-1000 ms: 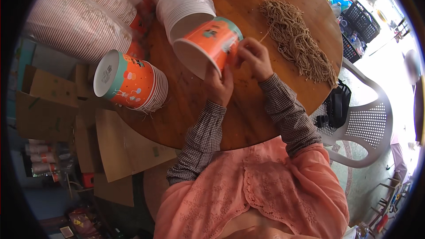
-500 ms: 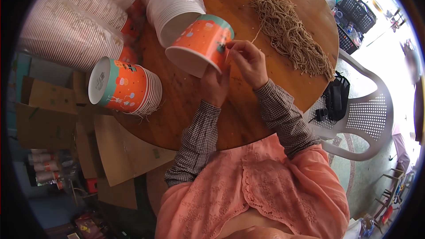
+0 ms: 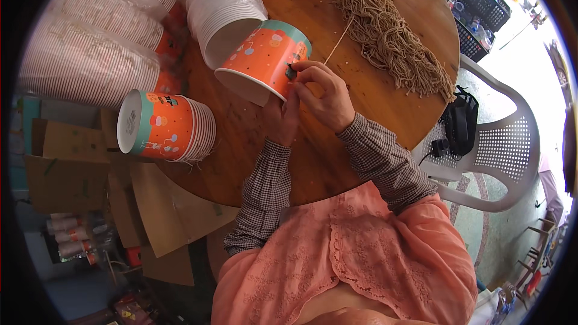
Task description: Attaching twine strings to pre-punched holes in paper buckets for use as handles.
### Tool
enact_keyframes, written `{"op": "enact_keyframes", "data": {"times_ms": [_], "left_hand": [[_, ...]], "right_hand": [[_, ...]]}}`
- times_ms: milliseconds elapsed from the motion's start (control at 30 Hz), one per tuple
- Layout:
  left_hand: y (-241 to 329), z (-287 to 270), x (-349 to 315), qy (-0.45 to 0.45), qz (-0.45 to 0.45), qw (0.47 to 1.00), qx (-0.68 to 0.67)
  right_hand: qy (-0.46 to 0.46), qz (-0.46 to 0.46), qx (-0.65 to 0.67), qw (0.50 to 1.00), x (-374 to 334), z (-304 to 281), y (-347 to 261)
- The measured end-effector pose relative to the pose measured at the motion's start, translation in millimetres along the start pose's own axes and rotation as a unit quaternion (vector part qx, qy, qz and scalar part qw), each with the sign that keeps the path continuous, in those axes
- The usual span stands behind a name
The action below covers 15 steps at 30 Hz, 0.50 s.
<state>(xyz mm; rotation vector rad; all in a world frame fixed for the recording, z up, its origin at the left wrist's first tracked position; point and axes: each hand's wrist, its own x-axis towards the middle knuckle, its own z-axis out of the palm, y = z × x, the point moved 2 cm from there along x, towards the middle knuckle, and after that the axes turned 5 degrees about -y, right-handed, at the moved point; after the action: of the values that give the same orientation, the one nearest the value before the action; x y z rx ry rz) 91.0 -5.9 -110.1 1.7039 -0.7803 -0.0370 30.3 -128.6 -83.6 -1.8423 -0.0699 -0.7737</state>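
Observation:
An orange paper bucket (image 3: 256,57) with a teal band lies tilted over the table, its white rim facing me. My left hand (image 3: 280,117) grips it at the near rim, with some fingers hidden inside. Against the bucket's right side, my right hand (image 3: 325,93) pinches a thin tan string (image 3: 339,43). That string runs up from the fingers to a long heap of tan strings (image 3: 394,42). To the left lies a nested stack of similar buckets (image 3: 171,125), with loose string ends at its rims.
Behind the held bucket lies a plastic-wrapped bucket stack (image 3: 226,9). More wrapped stacks (image 3: 90,42) fill the upper left. Cardboard boxes (image 3: 174,207) stand below the round wooden table's (image 3: 337,165) left edge. A grey plastic chair (image 3: 506,135) holding a black bag (image 3: 462,120) is at right.
The right hand has moved slightly left and down along the bucket's side. The string to the heap now shows as a straighter, longer line. The whole view has shifted a little.

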Motion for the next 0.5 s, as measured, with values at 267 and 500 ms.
{"op": "enact_keyframes", "data": {"times_ms": [267, 500], "left_hand": [[-15.9, -4.2, -2.4, 0.012, 0.037, 0.999, -0.026], [-14.4, 0.5, -3.4, -0.079, 0.021, 0.989, 0.125]], "right_hand": [[-0.005, 0.054, 0.067, 0.996, 2.7, -1.9, 9.6], [-0.001, 0.041, 0.061, 0.997, 3.8, -6.2, 15.2]]}}
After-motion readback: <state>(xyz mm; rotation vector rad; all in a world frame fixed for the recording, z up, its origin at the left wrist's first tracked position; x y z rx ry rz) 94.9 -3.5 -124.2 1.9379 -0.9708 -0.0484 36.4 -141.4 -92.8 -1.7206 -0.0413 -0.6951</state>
